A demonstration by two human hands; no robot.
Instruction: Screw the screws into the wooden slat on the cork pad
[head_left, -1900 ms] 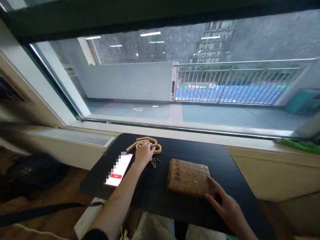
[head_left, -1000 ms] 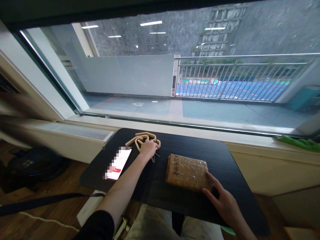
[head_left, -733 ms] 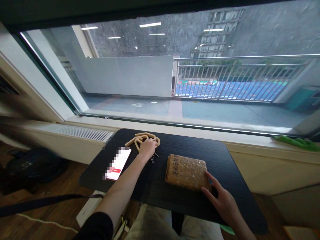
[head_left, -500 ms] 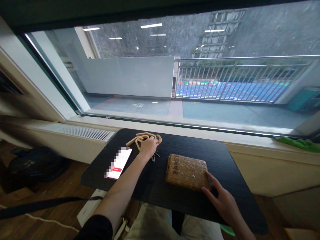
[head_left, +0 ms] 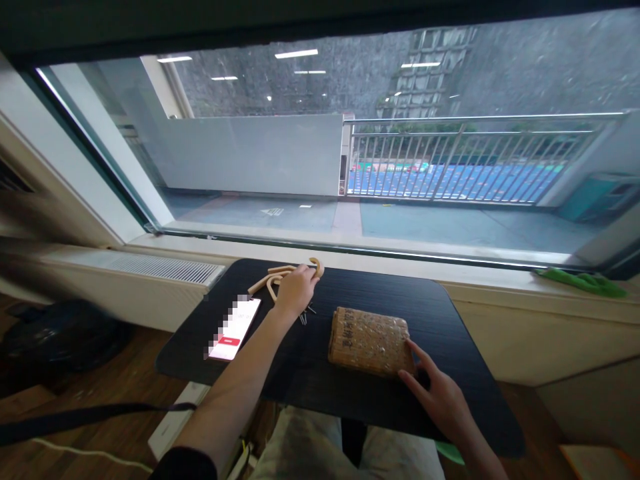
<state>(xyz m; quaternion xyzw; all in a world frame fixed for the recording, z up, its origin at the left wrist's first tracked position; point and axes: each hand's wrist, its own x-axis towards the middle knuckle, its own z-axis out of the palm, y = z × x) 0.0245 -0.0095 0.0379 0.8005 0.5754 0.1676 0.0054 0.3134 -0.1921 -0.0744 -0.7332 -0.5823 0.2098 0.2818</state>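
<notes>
Near the far left corner of the black, faintly grained table [head_left: 400, 293], the left hand [head_left: 295, 292] had its fingers closed on a smooth, wood-coloured curved piece [head_left: 319, 268], its hooked end showing beyond them, with similar bent rods [head_left: 259, 283] lying beside it and thin, shiny metal pins [head_left: 303, 319] just below the hand. The right hand [head_left: 443, 397], thumb and fingers spread, touched the right end of a glossy, speckled, dark-lettered brown block [head_left: 370, 341] just right of the table's middle. A flat, lit phone [head_left: 235, 330] lay near the left edge.
</notes>
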